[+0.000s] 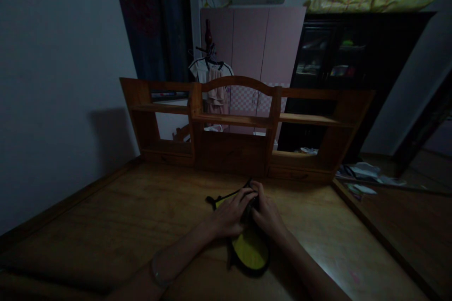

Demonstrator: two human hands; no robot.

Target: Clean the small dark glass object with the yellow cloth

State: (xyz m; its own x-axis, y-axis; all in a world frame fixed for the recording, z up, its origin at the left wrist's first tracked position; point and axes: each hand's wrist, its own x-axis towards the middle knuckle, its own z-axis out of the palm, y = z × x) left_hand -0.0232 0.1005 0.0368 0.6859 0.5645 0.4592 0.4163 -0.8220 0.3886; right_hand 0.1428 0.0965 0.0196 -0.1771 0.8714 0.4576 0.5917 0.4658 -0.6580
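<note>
On the wooden tabletop [165, 207] in front of me lies a yellow item with black edging [251, 250]; the dim light hides its exact kind. Its rounded end points towards me, and a yellow corner with a black tab shows at the far left. My left hand [231, 214] lies across its middle with the fingers curled over a dark part. From the other side my right hand [265, 209] closes round the same dark part, fingertips meeting those of the left hand. What exactly sits between the fingers is mostly covered.
A wooden shelf unit [233, 150] with open compartments stands along the table's far edge. To the left rises a white wall [63, 80]. A raised wooden edge [374, 230] borders the right side, with papers and bags [363, 174] beyond it. Behind stand pink wardrobe doors [250, 42].
</note>
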